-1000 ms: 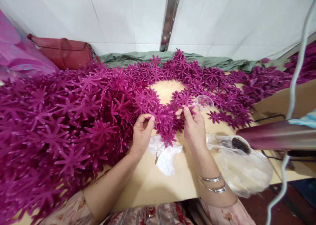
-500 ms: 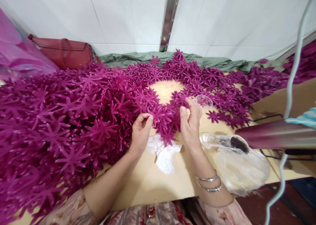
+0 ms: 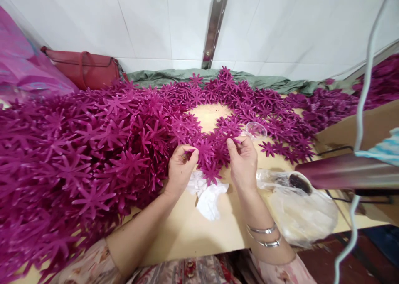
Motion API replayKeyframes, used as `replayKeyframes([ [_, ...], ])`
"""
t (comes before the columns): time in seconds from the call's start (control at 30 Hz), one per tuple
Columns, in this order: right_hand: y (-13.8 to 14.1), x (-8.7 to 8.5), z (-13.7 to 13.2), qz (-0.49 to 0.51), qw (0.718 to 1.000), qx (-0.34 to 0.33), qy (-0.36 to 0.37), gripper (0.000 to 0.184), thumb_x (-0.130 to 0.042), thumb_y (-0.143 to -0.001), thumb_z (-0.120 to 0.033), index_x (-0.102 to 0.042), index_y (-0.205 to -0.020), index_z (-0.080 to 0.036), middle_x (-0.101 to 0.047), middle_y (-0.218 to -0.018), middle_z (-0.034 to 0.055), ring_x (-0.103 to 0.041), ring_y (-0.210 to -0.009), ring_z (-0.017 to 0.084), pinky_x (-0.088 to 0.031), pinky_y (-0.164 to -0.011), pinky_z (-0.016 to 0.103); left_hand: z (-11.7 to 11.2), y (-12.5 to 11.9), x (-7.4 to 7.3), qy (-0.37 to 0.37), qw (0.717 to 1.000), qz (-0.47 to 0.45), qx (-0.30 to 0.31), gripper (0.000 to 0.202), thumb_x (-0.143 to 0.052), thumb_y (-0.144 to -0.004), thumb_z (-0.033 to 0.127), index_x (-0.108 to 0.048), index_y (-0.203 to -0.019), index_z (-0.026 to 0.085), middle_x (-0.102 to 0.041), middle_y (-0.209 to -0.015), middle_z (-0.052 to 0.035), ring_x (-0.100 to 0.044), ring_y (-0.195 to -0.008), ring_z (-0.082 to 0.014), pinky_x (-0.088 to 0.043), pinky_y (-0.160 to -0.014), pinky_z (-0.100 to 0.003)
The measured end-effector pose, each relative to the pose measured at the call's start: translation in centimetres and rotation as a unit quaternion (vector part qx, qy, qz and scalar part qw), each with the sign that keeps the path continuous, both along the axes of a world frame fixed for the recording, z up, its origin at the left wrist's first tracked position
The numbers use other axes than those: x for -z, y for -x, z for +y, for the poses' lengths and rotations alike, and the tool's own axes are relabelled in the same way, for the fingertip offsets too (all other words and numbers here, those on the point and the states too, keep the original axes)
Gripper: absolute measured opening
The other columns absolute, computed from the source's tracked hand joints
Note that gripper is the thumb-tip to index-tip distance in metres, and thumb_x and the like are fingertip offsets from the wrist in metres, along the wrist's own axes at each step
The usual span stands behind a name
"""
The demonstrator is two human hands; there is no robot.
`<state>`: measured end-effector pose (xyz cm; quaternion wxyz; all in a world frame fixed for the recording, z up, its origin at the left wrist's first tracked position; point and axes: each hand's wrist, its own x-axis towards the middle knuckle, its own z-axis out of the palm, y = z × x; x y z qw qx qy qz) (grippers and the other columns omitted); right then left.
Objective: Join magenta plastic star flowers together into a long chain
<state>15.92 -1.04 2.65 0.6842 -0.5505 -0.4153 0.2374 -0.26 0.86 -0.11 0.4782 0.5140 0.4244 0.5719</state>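
Observation:
My left hand (image 3: 181,172) is closed in a pinch, with a bit of magenta between thumb and forefinger. Just beyond its fingertips is a magenta star-shaped artificial flower (image 3: 205,151); the overlap hides where one flower ends and another begins. Facing it, my right hand (image 3: 245,163) pinches the petals of another magenta artificial flower (image 3: 230,138) between thumb and fingers. Between the wrists lies a crumpled white tissue (image 3: 210,203), with one flower (image 3: 212,173) over its top edge. A large heap of such flowers (image 3: 93,151) spreads beside my left hand.
A clear round lid (image 3: 256,129) lies beyond my right hand. To the right are a plastic bag (image 3: 305,217), a cup with dark contents (image 3: 299,183) and a hanging pale cable (image 3: 363,105). At the back left sits a red handbag (image 3: 82,68), near the tiled wall (image 3: 143,22).
My right hand has gone from loosely open to pinching a flower's petals. My left hand has shifted slightly right, still pinched. The whole view has moved a little.

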Motion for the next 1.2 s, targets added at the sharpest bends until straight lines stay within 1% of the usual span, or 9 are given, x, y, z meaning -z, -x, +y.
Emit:
replayKeyframes([
  [0.17,0.6,-1.5,-1.4,0.035,0.998,-0.042,0.022,0.022,-0.077,-0.084,-0.032,-0.067,-0.101,-0.023,-0.072,-0.097,0.0022,-0.066,-0.089,0.017,-0.052,-0.085,0.032,0.0,-0.1,0.7,-0.031,0.999,0.037,0.005,0.008,-0.072,-0.085,0.024,-0.068,-0.092,0.02,-0.066,-0.094,-0.003,-0.063,-0.091,-0.0162,-0.049,-0.087,-0.029],
  [0.23,1.1,-1.9,-2.2,0.032,0.997,-0.055,0.048,0.019,-0.077,-0.085,-0.033,-0.071,-0.099,-0.022,-0.074,-0.095,0.0029,-0.067,-0.087,0.018,-0.053,-0.085,0.032,-0.1,0.0,0.8,-0.052,0.997,0.061,0.009,0.013,-0.073,-0.085,0.024,-0.069,-0.098,0.021,-0.067,-0.1,-0.0039,-0.063,-0.098,-0.0174,-0.049,-0.093,-0.031],
  [0.33,1.6,-1.8,-2.8,0.026,0.995,-0.052,0.084,0.017,-0.076,-0.085,-0.036,-0.073,-0.092,-0.021,-0.073,-0.086,0.0018,-0.064,-0.078,0.017,-0.053,-0.078,0.031,-0.2,0.1,0.6,-0.079,0.994,0.082,0.01,0.021,-0.073,-0.087,0.026,-0.069,-0.107,0.022,-0.065,-0.109,-0.0056,-0.063,-0.106,-0.0189,-0.048,-0.1,-0.033],
  [0.43,1.9,-1.3,-3.0,0.043,0.992,-0.064,0.104,0.021,-0.077,-0.084,-0.04,-0.073,-0.092,-0.021,-0.074,-0.087,0.0019,-0.063,-0.077,0.016,-0.052,-0.075,0.03,-0.5,0.2,-0.2,-0.096,0.991,0.087,0.013,0.021,-0.067,-0.093,0.03,-0.07,-0.113,0.023,-0.065,-0.112,-0.0067,-0.063,-0.11,-0.0197,-0.048,-0.103,-0.035],
  [0.53,2.0,-0.8,-2.9,0.052,0.987,-0.096,0.121,0.022,-0.078,-0.083,-0.042,-0.071,-0.086,-0.021,-0.071,-0.08,-0.0003,-0.06,-0.072,0.014,-0.049,-0.07,0.027,-0.8,0.3,-0.8,-0.107,0.99,0.089,0.036,0.018,-0.067,-0.094,0.033,-0.073,-0.108,0.023,-0.066,-0.109,-0.0065,-0.062,-0.11,-0.0198,-0.047,-0.104,-0.035],
  [0.67,2.2,-0.3,-3.0,0.05,0.982,-0.136,0.125,0.024,-0.079,-0.083,-0.041,-0.067,-0.079,-0.02,-0.067,-0.075,-0.002,-0.056,-0.068,0.013,-0.046,-0.067,0.026,-0.8,0.1,-0.8,-0.097,0.991,0.062,0.063,0.012,-0.073,-0.09,0.032,-0.074,-0.094,0.021,-0.066,-0.1,-0.0057,-0.064,-0.1,-0.0188,-0.051,-0.096,-0.033],
  [0.9,2.2,0.2,-3.3,0.124,0.976,-0.123,0.128,0.034,-0.082,-0.08,-0.045,-0.059,-0.075,-0.021,-0.058,-0.063,-0.0065,-0.047,-0.055,0.009,-0.04,-0.054,0.022,-0.6,0.1,-0.5,-0.088,0.992,0.06,0.064,0.014,-0.07,-0.092,0.032,-0.07,-0.087,0.019,-0.066,-0.097,-0.0057,-0.063,-0.097,-0.0182,-0.05,-0.092,-0.031],
  [1.07,1.8,0.5,-3.2,0.116,0.992,-0.007,0.05,0.025,-0.069,-0.093,-0.046,-0.062,-0.087,-0.022,-0.068,-0.078,-0.003,-0.06,-0.069,0.012,-0.05,-0.073,0.026,-0.5,0.2,-0.3,-0.031,0.998,0.034,0.035,0.015,-0.065,-0.094,0.034,-0.067,-0.093,0.02,-0.064,-0.095,-0.0042,-0.061,-0.092,-0.0166,-0.048,-0.086,-0.027],
  [1.2,1.4,0.5,-3.3,0.091,0.995,-0.026,0.034,0.019,-0.06,-0.099,-0.041,-0.061,-0.111,-0.026,-0.073,-0.104,0.0024,-0.065,-0.082,0.015,-0.054,-0.087,0.035,-0.5,0.1,-0.4,-0.051,0.996,0.049,0.049,0.01,-0.067,-0.092,0.029,-0.068,-0.089,0.019,-0.064,-0.097,-0.0046,-0.062,-0.096,-0.0171,-0.048,-0.091,-0.028],
])
